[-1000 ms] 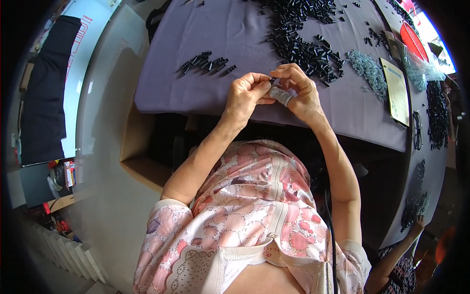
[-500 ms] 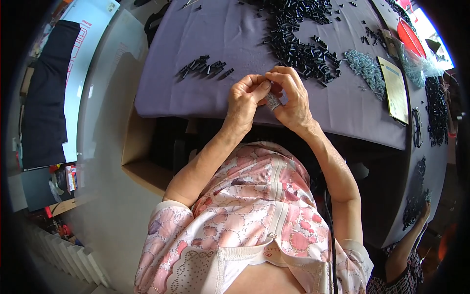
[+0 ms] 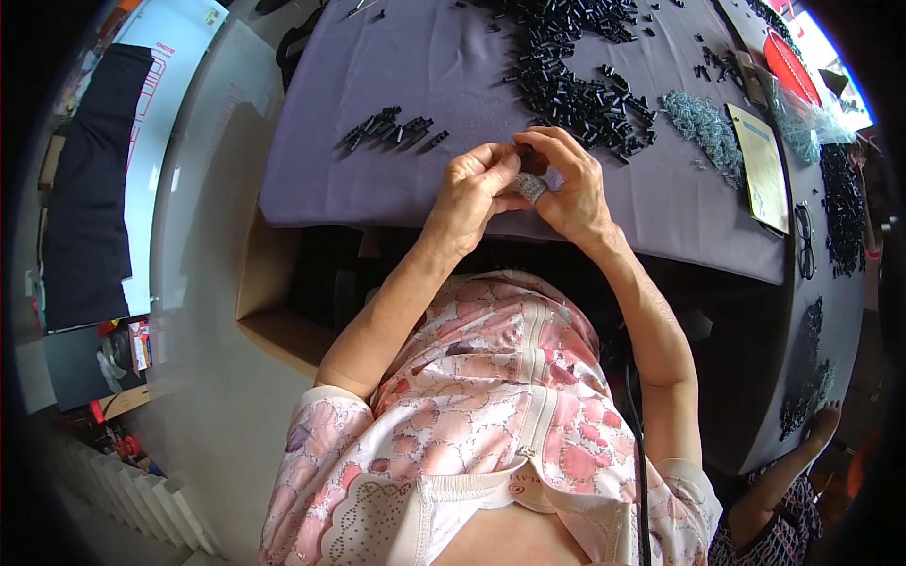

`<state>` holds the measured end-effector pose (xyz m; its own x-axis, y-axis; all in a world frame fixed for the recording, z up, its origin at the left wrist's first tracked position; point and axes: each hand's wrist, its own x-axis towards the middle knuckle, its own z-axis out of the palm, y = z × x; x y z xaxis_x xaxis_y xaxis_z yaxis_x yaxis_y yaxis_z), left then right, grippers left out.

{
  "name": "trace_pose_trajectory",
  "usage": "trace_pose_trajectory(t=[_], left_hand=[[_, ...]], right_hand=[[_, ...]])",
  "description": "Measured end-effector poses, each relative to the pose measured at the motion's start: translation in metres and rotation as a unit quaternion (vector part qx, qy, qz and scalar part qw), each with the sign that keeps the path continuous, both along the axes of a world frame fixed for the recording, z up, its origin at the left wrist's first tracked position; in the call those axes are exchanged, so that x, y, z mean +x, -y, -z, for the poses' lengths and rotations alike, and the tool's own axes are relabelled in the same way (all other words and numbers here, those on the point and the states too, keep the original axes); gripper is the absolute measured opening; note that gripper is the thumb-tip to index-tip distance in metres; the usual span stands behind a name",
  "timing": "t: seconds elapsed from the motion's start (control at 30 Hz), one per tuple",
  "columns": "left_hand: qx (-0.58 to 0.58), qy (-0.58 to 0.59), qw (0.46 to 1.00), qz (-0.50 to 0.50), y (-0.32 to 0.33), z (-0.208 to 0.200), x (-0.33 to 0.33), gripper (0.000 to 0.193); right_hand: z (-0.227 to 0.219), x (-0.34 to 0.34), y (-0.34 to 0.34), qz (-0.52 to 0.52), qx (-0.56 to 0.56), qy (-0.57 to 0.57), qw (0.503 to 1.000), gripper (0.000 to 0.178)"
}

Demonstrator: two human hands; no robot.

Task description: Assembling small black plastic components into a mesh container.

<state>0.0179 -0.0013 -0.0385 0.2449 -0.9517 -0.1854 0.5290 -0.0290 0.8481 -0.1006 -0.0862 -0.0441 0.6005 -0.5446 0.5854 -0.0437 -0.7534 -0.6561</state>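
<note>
Close together over the near edge of the purple-grey cloth [image 3: 321, 179], my two hands meet at the fingertips. My left hand [image 3: 474, 184] is closed in a pinch, with thumb against fingers. Opposite it, my right hand [image 3: 574, 184] curls its fingers inward, and its thumb wears a pale speckled wrap [image 3: 531, 188]. Whatever lies between the fingertips is too small and shaded to name. Beyond my hands spreads a heap of small black tube-like pieces [image 3: 557, 99]. To the left of them lies a little group of similar black pieces [image 3: 385, 129].
Right of the heap are small clear-grey parts [image 3: 703, 132], a yellowish booklet [image 3: 758, 170], eyeglasses [image 3: 805, 241] and a red basket [image 3: 791, 66]. More black pieces [image 3: 840, 208] lie farther right. Another person's hand [image 3: 823, 424] is at lower right. A cardboard box [image 3: 269, 292] stands below the table's left side.
My right hand has turned slightly and its wrapped thumb has swung up toward the left fingers. At lower right, the other person's hand has shifted a little lower.
</note>
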Motion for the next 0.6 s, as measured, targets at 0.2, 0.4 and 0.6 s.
trace_pose_trajectory(t=[0.2,0.4,0.6], left_hand=[[0.008,-0.006,0.998,0.057,-0.004,-0.003,0.004,0.021],[-0.014,-0.007,1.000,-0.019,-0.003,0.003,-0.006,0.019],[-0.006,-0.019,0.999,-0.027,0.001,0.002,-0.009,0.017]], right_hand=[[-0.008,-0.003,0.000,-0.039,0.071,-0.022,0.996,0.040],[-0.006,-0.004,0.000,-0.028,0.028,-0.019,0.999,0.042],[0.004,-0.003,0.003,0.002,-0.045,-0.001,0.999,0.044]])
